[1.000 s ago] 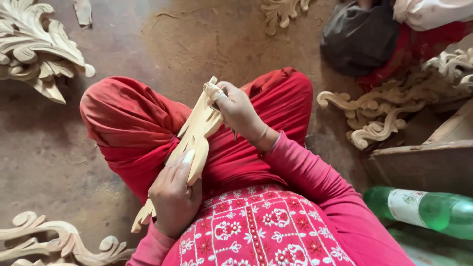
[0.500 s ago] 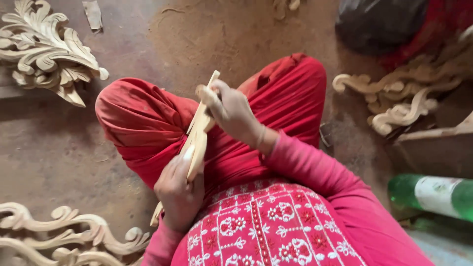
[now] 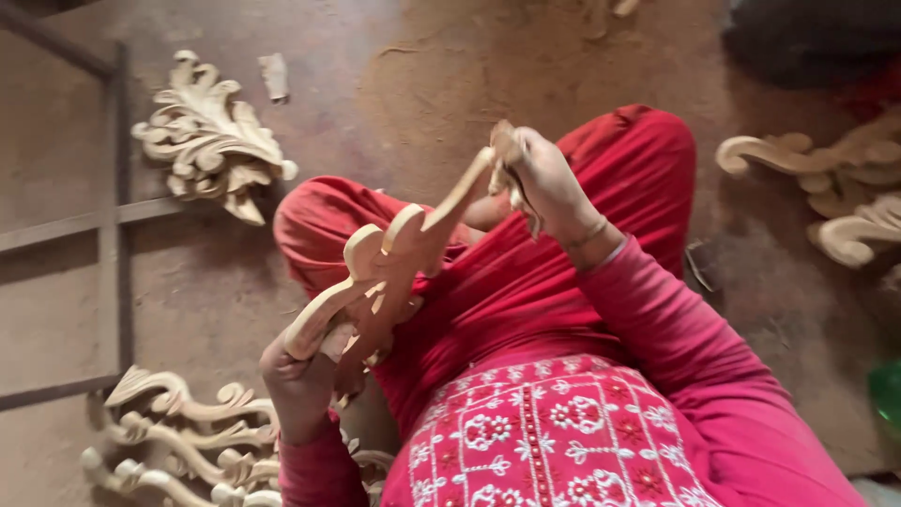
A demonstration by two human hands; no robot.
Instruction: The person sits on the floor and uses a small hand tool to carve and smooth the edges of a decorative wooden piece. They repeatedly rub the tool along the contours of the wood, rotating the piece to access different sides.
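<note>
Both your hands hold the pale, scrolled wood carving (image 3: 394, 263) over your lap: left hand (image 3: 298, 380) clasps its lower end, right hand (image 3: 544, 178) pinches the slim tip.

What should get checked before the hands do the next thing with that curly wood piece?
1. Left hand grips the low end of the carved wood piece: ok.
2. Right hand is at the top tip of the piece: ok.
3. What the right hand holds against the tip: cannot tell, blurred.
4. Piece is lifted clear of the red lap: ok.
5. Leafy carving on the floor lies apart from the hands: ok.
6. Scroll carvings lie close beside the left hand: not ok, crowded.
</note>
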